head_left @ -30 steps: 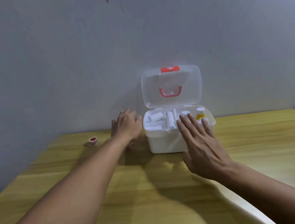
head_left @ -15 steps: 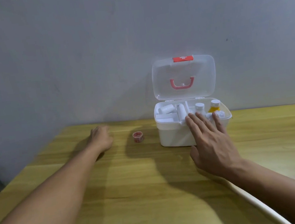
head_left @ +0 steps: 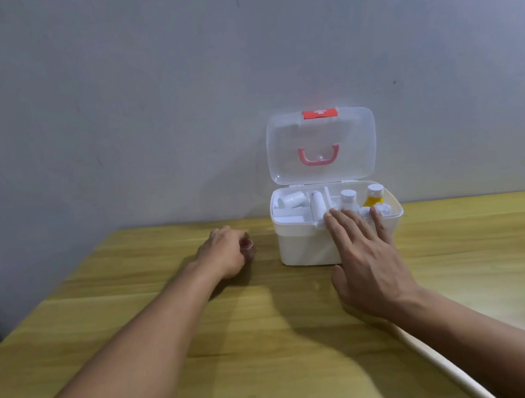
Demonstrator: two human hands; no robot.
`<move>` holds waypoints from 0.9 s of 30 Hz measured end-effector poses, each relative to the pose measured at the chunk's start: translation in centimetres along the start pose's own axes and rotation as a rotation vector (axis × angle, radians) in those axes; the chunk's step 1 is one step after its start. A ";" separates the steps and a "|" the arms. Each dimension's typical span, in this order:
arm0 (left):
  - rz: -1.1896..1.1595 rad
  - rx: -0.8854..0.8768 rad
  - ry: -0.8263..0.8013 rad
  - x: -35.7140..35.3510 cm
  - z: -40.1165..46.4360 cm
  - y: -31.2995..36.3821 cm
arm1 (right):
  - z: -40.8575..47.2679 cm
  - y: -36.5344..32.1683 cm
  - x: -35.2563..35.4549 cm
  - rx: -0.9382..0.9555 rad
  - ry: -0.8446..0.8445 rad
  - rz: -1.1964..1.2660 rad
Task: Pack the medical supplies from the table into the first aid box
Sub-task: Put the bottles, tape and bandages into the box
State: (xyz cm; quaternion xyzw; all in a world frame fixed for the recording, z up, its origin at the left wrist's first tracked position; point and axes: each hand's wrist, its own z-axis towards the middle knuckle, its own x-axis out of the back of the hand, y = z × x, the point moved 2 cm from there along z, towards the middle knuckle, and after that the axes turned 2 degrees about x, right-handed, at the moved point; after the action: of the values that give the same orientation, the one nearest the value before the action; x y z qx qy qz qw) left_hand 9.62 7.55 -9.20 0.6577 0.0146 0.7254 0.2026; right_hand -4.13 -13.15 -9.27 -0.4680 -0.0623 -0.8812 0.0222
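Observation:
The white first aid box (head_left: pixel 302 246) stands at the back of the wooden table (head_left: pixel 271 345) with its clear lid (head_left: pixel 323 165) raised. Inside lie white bandage rolls (head_left: pixel 290 200), a white bottle (head_left: pixel 348 198) and a yellow bottle (head_left: pixel 374 197). My left hand (head_left: pixel 223 252) rests on the table left of the box, fingers curled around a small red tape roll (head_left: pixel 246 244). My right hand (head_left: pixel 364 252) is flat and open, its spread fingertips at the box's front rim.
A grey wall (head_left: pixel 146 113) rises directly behind the table and box. A white cord-like strip (head_left: pixel 436 355) runs along the table under my right forearm. Bare tabletop lies in front of and to the right of the box.
My left hand has moved right along the table to the tape roll and closed around it. My right hand has stayed at the front of the box.

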 end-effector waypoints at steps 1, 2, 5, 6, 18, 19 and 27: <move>-0.016 -0.006 0.017 0.1 -0.1 0.2 | 0.0 0.1 0.1 0.008 -0.005 0.000; -0.033 -0.008 0.034 0.3 -0.3 0.4 | 0.0 0.2 0.1 0.015 -0.010 -0.001; -0.156 -0.024 0.094 2.2 -0.4 1.3 | 0.1 0.3 0.3 0.027 -0.019 -0.005; -0.207 -0.047 0.124 3.4 -0.5 1.9 | 0.1 0.3 0.3 0.027 -0.017 -0.002; -0.131 -0.358 -0.066 6.1 -0.6 11.0 | -0.2 0.8 0.8 0.061 0.005 0.062; -0.121 -0.352 -0.086 5.9 -0.7 11.1 | -0.3 1.1 0.9 0.060 0.010 0.079; -0.246 -0.264 -0.128 5.6 -1.6 10.3 | -0.9 3.4 1.6 0.001 0.059 0.134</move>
State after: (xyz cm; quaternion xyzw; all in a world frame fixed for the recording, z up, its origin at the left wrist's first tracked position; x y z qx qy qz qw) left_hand 4.95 0.21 -1.14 0.6633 -0.0135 0.6476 0.3749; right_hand -5.46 -16.59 -8.15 -0.4449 -0.0304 -0.8912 0.0833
